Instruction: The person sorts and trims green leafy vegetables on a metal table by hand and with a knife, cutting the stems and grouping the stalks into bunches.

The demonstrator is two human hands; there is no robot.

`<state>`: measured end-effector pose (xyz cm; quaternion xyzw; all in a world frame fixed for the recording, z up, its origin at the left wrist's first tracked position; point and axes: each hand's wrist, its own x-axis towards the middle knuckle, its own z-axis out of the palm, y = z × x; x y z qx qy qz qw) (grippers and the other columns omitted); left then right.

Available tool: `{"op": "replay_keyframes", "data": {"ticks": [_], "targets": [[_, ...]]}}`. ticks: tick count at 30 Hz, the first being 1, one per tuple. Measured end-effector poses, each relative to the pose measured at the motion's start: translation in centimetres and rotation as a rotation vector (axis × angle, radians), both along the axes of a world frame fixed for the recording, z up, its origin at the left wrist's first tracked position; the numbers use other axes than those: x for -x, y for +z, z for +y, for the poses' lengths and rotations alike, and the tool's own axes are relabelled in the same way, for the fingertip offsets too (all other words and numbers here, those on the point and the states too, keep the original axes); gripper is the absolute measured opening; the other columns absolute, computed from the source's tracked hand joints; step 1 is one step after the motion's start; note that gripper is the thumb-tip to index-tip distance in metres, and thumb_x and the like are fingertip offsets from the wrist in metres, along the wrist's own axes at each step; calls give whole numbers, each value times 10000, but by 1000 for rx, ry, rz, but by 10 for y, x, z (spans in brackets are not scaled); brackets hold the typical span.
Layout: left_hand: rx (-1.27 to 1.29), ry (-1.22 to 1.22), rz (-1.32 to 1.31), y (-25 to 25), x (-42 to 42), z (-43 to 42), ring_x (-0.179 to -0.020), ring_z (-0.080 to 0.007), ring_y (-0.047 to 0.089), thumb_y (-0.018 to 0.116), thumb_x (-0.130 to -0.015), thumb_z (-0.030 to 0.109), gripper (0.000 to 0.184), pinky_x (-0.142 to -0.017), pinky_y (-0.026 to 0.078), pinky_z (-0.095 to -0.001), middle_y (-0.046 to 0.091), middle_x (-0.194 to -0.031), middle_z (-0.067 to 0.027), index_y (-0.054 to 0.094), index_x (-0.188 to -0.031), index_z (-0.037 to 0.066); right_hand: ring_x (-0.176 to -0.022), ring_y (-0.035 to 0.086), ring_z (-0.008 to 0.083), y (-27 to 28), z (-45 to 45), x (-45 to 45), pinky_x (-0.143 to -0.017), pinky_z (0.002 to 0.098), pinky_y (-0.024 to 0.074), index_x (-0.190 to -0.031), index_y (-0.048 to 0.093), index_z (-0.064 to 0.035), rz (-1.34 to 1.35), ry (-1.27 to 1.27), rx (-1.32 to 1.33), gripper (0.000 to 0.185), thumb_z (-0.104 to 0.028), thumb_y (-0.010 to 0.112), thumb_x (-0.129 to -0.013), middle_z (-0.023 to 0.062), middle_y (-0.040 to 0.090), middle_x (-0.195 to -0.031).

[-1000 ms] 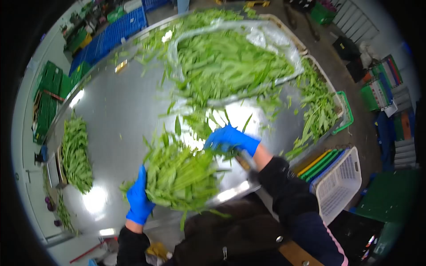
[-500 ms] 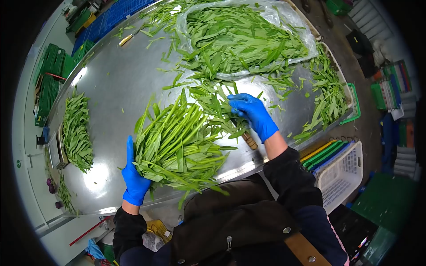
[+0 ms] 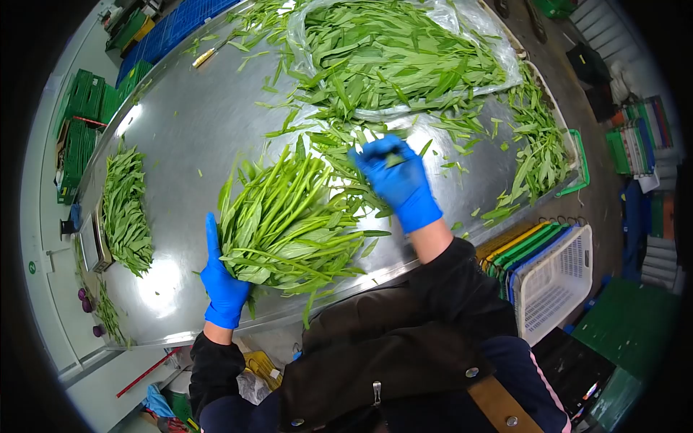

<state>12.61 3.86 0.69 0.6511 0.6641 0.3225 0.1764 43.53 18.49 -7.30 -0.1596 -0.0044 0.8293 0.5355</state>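
Observation:
My left hand [image 3: 225, 290], in a blue glove, is wrapped against the left side of a loose bunch of water spinach [image 3: 289, 224], with one finger pointing up. The cut stems fan toward the table's far side. To the right, my gloved right hand [image 3: 395, 177] is curled just above scattered leaves [image 3: 339, 155], slightly blurred by motion. A bit of green shows between its fingers; whether it is held or lies behind them I cannot make out. The brown-handled tool is now hidden under my right hand and forearm.
A clear plastic bag [image 3: 296, 43] full of greens lies at the far side of the metal table [image 3: 195, 144]. A knife [image 3: 204, 58] is at the far left. A neat bundle [image 3: 126, 213] rests beside a scale [image 3: 94, 238]. A white basket [image 3: 552, 289] stands at right.
My right hand has moved slightly left and toward me, covering the brown handle seen before. The left hand and the bunch have hardly moved.

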Motion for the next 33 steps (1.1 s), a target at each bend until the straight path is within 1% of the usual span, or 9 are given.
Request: {"op": "replay_keyframes", "data": {"ticks": [1,4,9,13,15,19,26,31,33], "targets": [[30,18,-29,0,2,0,-1072,-203,646,793,-725,74,1010,-865,515,-298,604,-1299,-144,198,-1540,114,-895,635,274,4,8,-12,-984,438,476,-887,648,15,107,-10,-12,207,-179,577,-885,99,664,-840],[11,9,-34,-3,0,1,-1055,-215,657,796,-719,79,1016,-851,520,-306,595,-1312,-153,197,-1540,118,-882,639,300,30,-6,-6,-811,379,505,-1056,676,-25,-1886,546,-570,479,-427,719,-800,141,675,-901],[67,-4,-60,5,-13,6,-1072,-266,655,787,-729,114,985,-853,520,-330,580,-1319,-188,220,-1534,127,-780,651,354,38,-24,37,-716,444,513,-1055,659,-4,-1508,829,-717,605,-558,680,-813,204,649,-862],[132,-11,-44,12,-10,6,-1069,-232,644,752,-747,56,945,-912,496,-317,599,-1293,-184,218,-1527,58,-798,674,210,-17,-17,36,-796,406,522,-1088,666,-66,-1693,315,-1079,371,-393,573,-939,124,693,-931],[139,49,-33,20,-9,3,-1013,-220,669,767,-731,65,971,-863,515,-305,647,-1222,-167,214,-1529,69,-865,675,249,-36,3,2,-826,383,510,-1029,707,-67,-915,211,-236,404,-401,488,-964,122,710,-987],[35,72,-127,13,-6,2,-1017,-205,668,787,-728,101,992,-867,514,-298,652,-1215,-158,204,-1530,66,-961,658,161,-126,-1,-19,-849,312,503,-1077,708,-93,-1257,384,-712,411,-398,449,-983,96,705,-1073],[-28,0,-208,10,-24,4,-1123,-194,596,773,-713,8,1020,-960,483,-332,573,-1316,-149,164,-1530,34,-1213,521,175,-16,-70,8,-1031,313,411,-1362,502,-26,-680,544,-592,654,-508,583,-926,75,568,-1328],[-61,-32,-479,19,-48,9,-1109,-203,605,816,-668,40,1080,-957,481,-330,578,-1310,-149,170,-1533,47,-1214,545,196,-4,-75,-2,-1034,346,454,-1335,499,-5,224,505,-309,432,-188,594,-955,119,582,-1298],[-25,-52,-463,22,-52,10,-1136,-199,576,804,-678,13,1066,-977,469,-338,559,-1323,-138,169,-1534,49,-1043,631,154,-4,-79,5,-893,316,549,-1273,542,-34,-205,449,-190,368,-168,615,-939,63,631,-1193]]}}
